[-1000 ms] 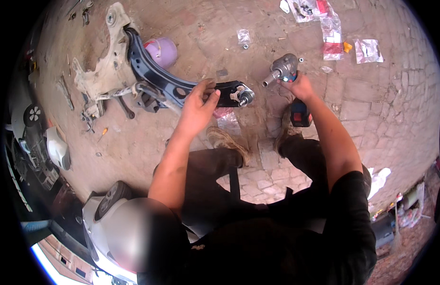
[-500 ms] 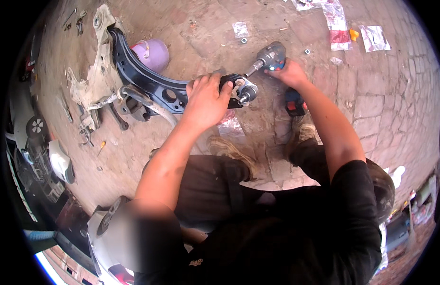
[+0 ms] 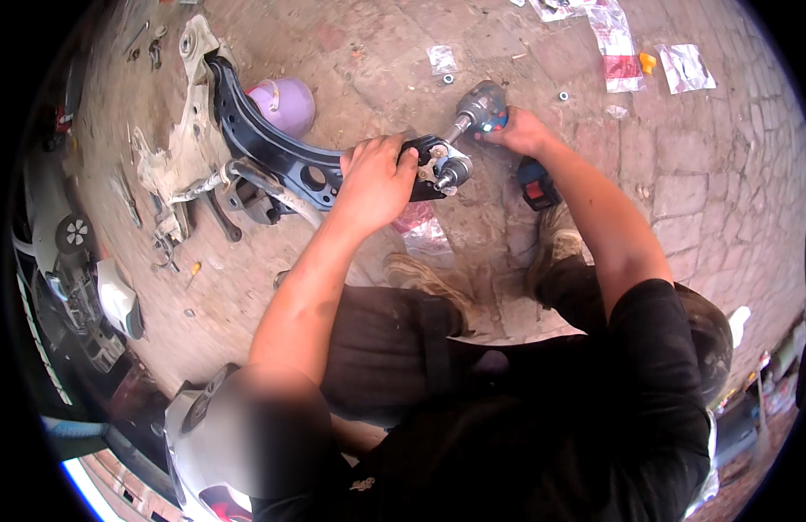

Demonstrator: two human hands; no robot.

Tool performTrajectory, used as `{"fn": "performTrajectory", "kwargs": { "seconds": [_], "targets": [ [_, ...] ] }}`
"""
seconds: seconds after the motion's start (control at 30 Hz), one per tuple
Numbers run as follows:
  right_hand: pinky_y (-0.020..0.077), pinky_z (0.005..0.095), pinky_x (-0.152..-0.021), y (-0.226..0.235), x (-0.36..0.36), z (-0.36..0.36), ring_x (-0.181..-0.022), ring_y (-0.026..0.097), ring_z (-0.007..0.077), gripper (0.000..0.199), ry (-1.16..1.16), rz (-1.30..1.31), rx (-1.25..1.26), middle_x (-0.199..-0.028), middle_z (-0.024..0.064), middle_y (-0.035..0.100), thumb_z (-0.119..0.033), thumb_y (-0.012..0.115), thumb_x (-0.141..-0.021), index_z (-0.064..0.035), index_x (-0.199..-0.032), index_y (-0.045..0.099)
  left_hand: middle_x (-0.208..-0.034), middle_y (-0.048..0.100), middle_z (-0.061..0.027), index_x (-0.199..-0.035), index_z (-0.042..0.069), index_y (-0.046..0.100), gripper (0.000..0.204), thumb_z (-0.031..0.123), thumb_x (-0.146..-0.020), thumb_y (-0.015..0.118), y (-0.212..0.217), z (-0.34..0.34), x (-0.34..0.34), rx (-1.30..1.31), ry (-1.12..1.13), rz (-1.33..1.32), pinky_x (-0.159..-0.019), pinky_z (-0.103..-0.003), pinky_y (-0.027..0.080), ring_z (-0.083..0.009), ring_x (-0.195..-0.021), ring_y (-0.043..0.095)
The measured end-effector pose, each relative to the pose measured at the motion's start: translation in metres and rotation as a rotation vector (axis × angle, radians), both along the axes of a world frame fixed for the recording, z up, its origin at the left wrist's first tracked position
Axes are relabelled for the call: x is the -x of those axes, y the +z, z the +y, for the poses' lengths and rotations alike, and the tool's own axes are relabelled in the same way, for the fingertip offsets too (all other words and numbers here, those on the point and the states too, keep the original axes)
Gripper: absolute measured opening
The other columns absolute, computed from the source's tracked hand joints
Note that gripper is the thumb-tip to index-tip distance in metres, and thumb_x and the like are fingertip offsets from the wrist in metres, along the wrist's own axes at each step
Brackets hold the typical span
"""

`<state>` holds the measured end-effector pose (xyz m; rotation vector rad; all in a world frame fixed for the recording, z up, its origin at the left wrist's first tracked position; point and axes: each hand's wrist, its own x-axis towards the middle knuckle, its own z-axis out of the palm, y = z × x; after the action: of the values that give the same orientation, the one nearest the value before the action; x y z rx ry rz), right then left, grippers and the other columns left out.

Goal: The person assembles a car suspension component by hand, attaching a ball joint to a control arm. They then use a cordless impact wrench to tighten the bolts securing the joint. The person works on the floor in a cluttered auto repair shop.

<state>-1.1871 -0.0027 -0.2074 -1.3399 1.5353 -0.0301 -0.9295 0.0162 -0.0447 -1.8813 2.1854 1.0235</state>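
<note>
A black curved control arm spans the left centre, with a ball joint at its right end. My left hand is wrapped over the arm just left of that joint. In my right hand is a cordless impact wrench, gripped by its handle, with the battery low near my boot. Its long socket points down and left at the bracket of the ball joint. The socket tip appears to meet the far edge of the bracket; whether it sits on a fastener I cannot tell.
The control arm's far end joins a dirty pale metal frame. Behind it stands a purple container. Loose tools, a screwdriver, nuts and plastic bags lie on the brick ground. My boots are close below.
My right hand has brought the impact wrench slightly left, so its socket now reaches the ball joint bracket. My left hand keeps its hold on the control arm. The view has shifted slightly.
</note>
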Motion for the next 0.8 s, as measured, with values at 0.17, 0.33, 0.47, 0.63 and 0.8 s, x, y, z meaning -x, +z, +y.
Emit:
{"fn": "performTrajectory", "kwargs": {
  "seconds": [0.17, 0.33, 0.47, 0.63, 0.8],
  "targets": [
    [0.0487, 0.037, -0.087, -0.007, 0.002, -0.002, -0.099, 0.064, 0.0318, 0.065, 0.122, -0.125, -0.108, -0.103, 0.0197, 0.068, -0.058, 0.076, -0.066, -0.0025, -0.1, 0.069, -0.122, 0.055, -0.0249, -0.125, -0.002, 0.052, 0.044, 0.027, -0.092, 0.053, -0.001, 0.001, 0.002, -0.01, -0.051, -0.001, -0.106, -0.048, 0.027, -0.0405, -0.12, 0.046],
    [0.0472, 0.0368, -0.089, -0.011, 0.002, -0.011, -0.102, 0.062, 0.0314, 0.07, 0.278, -0.006, -0.156, -0.107, 0.0213, 0.066, -0.059, 0.075, -0.066, 0.0009, -0.102, 0.068, -0.127, 0.048, -0.0248, -0.131, -0.003, 0.04, 0.073, 0.03, -0.075, 0.072, 0.0, 0.004, 0.001, -0.001, -0.203, 0.014, -0.107, -0.05, 0.024, -0.0401, -0.124, 0.041],
    [0.047, 0.0373, -0.09, 0.0, -0.001, -0.017, -0.103, 0.062, 0.0325, 0.072, 0.344, 0.005, -0.195, -0.108, 0.0223, 0.066, -0.059, 0.074, -0.066, 0.0024, -0.103, 0.067, -0.127, 0.044, -0.0214, -0.134, -0.002, 0.033, 0.098, 0.033, -0.058, 0.084, -0.004, 0.015, 0.003, 0.151, -0.293, -0.049, -0.107, -0.051, 0.024, -0.0387, -0.122, 0.039],
    [0.047, 0.0379, -0.09, -0.009, -0.003, -0.012, -0.104, 0.062, 0.033, 0.073, 0.333, -0.012, -0.193, -0.109, 0.023, 0.065, -0.059, 0.074, -0.067, 0.0028, -0.105, 0.067, -0.121, 0.045, -0.0184, -0.131, 0.0, 0.034, 0.103, 0.032, -0.049, 0.089, -0.014, 0.024, 0.007, 0.252, -0.25, -0.088, -0.104, -0.054, 0.026, -0.0379, -0.118, 0.041],
    [0.0472, 0.0385, -0.089, -0.012, -0.011, -0.003, -0.103, 0.062, 0.034, 0.07, 0.284, -0.006, -0.15, -0.109, 0.0238, 0.065, -0.057, 0.074, -0.067, 0.0024, -0.103, 0.067, -0.118, 0.045, -0.0187, -0.129, 0.0, 0.036, 0.101, 0.03, -0.048, 0.089, -0.013, 0.023, 0.005, 0.278, -0.246, -0.066, -0.101, -0.055, 0.027, -0.0385, -0.114, 0.042]
  ]
}}
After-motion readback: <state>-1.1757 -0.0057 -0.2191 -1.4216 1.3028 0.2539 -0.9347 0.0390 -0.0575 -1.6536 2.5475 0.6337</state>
